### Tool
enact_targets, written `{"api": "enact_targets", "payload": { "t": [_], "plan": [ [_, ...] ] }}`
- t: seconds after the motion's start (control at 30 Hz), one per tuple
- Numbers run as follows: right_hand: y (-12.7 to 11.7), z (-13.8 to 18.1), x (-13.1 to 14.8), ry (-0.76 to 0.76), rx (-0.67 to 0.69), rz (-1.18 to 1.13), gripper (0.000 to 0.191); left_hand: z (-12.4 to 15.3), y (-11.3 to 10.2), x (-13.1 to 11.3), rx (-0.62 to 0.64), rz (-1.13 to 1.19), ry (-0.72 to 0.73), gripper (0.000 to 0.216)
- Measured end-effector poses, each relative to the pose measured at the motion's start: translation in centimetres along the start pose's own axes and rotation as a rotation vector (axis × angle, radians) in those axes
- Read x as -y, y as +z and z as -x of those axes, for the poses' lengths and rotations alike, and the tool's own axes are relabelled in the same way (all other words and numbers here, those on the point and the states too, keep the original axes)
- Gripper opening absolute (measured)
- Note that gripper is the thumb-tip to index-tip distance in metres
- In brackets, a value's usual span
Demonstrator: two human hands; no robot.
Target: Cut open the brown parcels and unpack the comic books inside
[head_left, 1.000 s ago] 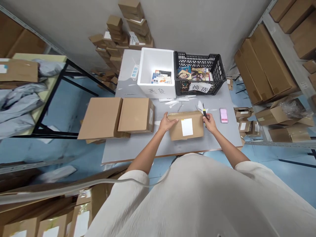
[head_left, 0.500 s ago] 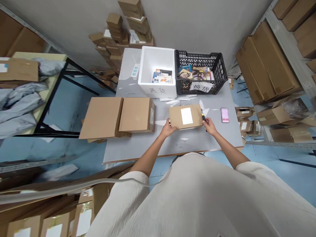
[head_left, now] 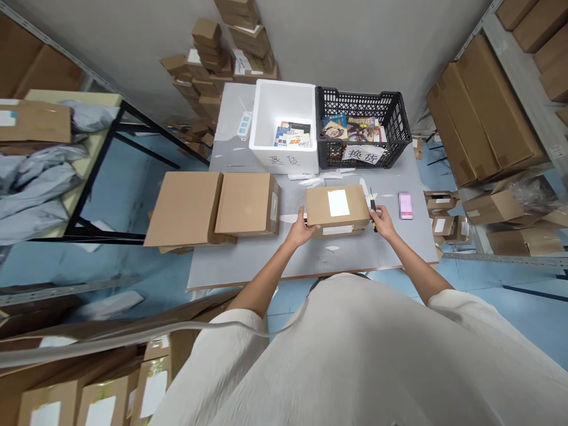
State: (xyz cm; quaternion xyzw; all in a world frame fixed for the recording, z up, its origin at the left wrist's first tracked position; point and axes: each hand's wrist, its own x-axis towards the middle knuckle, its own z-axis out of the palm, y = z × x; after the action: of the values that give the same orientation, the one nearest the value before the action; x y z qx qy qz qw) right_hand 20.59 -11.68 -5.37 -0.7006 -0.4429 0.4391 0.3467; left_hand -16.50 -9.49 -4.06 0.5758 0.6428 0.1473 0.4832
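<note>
A small brown cardboard box [head_left: 337, 207] with a white label on top rests on the grey table [head_left: 248, 260], held between both hands. My left hand [head_left: 300, 229] grips its near left corner. My right hand [head_left: 381, 221] presses the box's right end while also holding a black and yellow utility knife [head_left: 373, 206], blade end pointing away from me. A strip of pale tape shows on the box's near side.
Two larger brown boxes [head_left: 217, 206] lie to the left. A white foam box [head_left: 284, 121] and a black crate [head_left: 361, 127], both holding books, stand at the back. A pink phone [head_left: 404, 205] lies to the right. Paper scraps litter the table. Shelves of cartons flank the right.
The box has been tipped over so that its labelled face now points up, and it sits slightly farther from me. Both hands stayed on its ends, the knife still in the right.
</note>
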Motion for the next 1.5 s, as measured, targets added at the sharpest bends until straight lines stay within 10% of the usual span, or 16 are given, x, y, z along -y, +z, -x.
{"api": "enact_targets", "payload": {
  "t": [0.53,1.0,1.5],
  "plan": [
    [-0.8,0.1,3.1,0.011,-0.088,-0.033,0.073,-0.2,-0.5,-2.4,-0.147,-0.147,-0.05,0.074],
    [-1.2,-0.7,4.3,-0.183,-0.013,0.086,0.065,0.7,2.4,-1.8,-0.19,-0.5,0.401,0.044],
    [3.9,-1.2,13.8,-0.447,0.516,0.818,0.043,1.9,3.9,-1.6,-0.187,-0.573,0.471,0.053]
  ]
}}
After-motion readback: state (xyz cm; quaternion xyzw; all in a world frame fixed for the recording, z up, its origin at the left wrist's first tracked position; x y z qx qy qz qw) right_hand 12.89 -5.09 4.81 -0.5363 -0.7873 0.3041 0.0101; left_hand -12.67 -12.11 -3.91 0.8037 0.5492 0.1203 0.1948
